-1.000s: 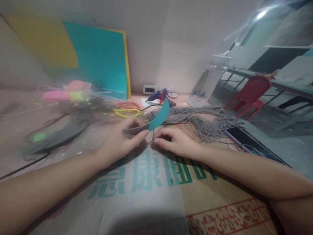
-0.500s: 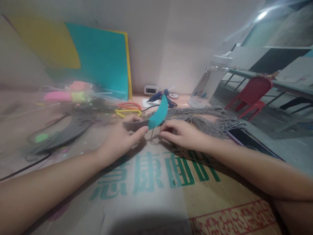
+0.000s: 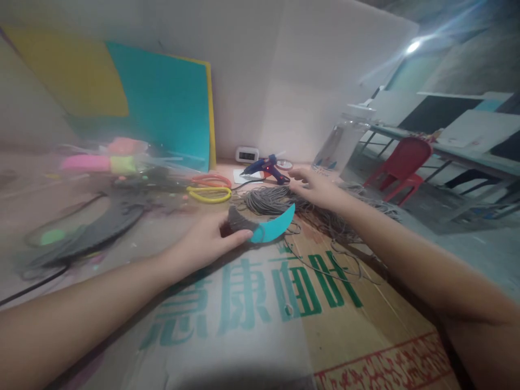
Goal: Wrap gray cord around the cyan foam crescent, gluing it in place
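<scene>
My left hand [image 3: 211, 235] pinches a turquoise crescent-shaped card [image 3: 276, 225] between thumb and fingers. Grey cord is wound around the card's left part, and its right tip is bare. A loose strand of cord trails from it over the cardboard. My right hand [image 3: 314, 187] is stretched out above the grey cord bundle [image 3: 272, 199], thumb and fingers apart. Its fingertips are beside the handle of a blue hot glue gun [image 3: 266, 165] with a small red light; I cannot tell whether they touch it.
Scissors [image 3: 209, 194] with yellow and orange handles lie left of the cord. A small digital clock [image 3: 247, 155] and a clear bottle [image 3: 341, 141] stand at the back. A dark grey curved piece [image 3: 97, 233] lies left. Printed cardboard [image 3: 252, 336] covers the front. A red chair [image 3: 402, 162] stands beyond.
My right hand has moved away from the crescent, up and back toward the glue gun. My left hand has lowered the crescent, and its bare tip has tilted down to the right.
</scene>
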Demonstrator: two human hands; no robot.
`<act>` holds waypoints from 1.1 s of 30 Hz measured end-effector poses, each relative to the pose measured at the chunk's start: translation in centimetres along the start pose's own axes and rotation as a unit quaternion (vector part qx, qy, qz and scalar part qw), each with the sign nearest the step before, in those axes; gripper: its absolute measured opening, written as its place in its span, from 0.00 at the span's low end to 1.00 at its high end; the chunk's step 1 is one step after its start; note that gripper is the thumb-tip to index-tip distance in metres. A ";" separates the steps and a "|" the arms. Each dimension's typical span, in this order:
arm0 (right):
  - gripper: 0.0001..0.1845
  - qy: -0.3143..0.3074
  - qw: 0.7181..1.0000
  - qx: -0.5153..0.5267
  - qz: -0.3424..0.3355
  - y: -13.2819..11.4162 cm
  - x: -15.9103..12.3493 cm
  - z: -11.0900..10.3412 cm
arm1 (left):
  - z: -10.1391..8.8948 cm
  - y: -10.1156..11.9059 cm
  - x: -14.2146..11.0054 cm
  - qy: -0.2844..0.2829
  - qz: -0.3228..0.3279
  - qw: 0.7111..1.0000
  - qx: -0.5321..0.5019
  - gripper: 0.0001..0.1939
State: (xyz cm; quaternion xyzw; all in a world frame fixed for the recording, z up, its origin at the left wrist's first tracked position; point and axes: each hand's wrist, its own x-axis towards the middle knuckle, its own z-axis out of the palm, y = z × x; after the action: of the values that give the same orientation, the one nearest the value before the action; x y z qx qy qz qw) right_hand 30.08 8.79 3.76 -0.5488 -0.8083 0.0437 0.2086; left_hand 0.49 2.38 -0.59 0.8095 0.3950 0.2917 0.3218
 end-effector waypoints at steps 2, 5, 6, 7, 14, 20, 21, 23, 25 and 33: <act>0.28 -0.023 0.999 -0.038 0.012 0.1 1.1 0.3 | 0.0 -0.1 0.1 -0.004 -0.002 1.000 0.004 0.16; 0.30 -0.045 0.997 -0.051 0.038 -0.2 3.4 0.8 | -0.1 0.0 0.1 -0.008 -0.005 1.000 0.011 0.16; 0.30 -0.046 0.997 -0.046 0.047 -0.3 4.2 1.0 | -0.2 0.1 0.1 -0.009 -0.007 1.000 0.012 0.16; 0.29 -0.047 0.997 -0.039 0.053 -0.3 5.0 1.4 | -0.2 0.2 0.1 -0.010 -0.008 1.000 0.015 0.16; 0.12 -0.037 0.994 0.045 0.096 0.3 8.5 3.9 | -0.2 0.6 -0.2 -0.010 -0.015 1.000 0.006 0.14; 0.12 0.005 0.985 0.120 0.120 -0.8 8.4 2.6 | -0.2 0.5 -0.1 -0.009 -0.018 1.000 0.008 0.14; 0.12 0.005 0.984 0.132 0.120 -1.2 7.9 2.1 | -0.2 0.5 -0.1 -0.008 -0.017 1.000 0.006 0.14; 0.14 0.013 0.980 0.155 0.121 -2.2 6.5 1.0 | -0.2 0.6 -0.1 0.001 -0.009 1.000 0.005 0.14; 0.14 0.037 0.973 0.198 0.110 -3.4 4.4 0.2 | -0.2 0.6 -0.1 0.024 0.002 1.000 0.005 0.13; 0.10 0.148 0.957 0.248 0.032 -5.3 -4.9 0.7 | -0.3 0.5 -0.3 0.105 -0.033 0.994 -0.013 0.17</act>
State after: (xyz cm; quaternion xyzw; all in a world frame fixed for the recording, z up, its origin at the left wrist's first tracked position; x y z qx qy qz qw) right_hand 26.74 2.37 3.32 -0.5062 -0.7141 0.1678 0.4536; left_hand 0.35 1.94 -0.09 0.7566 0.4492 0.3694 0.2987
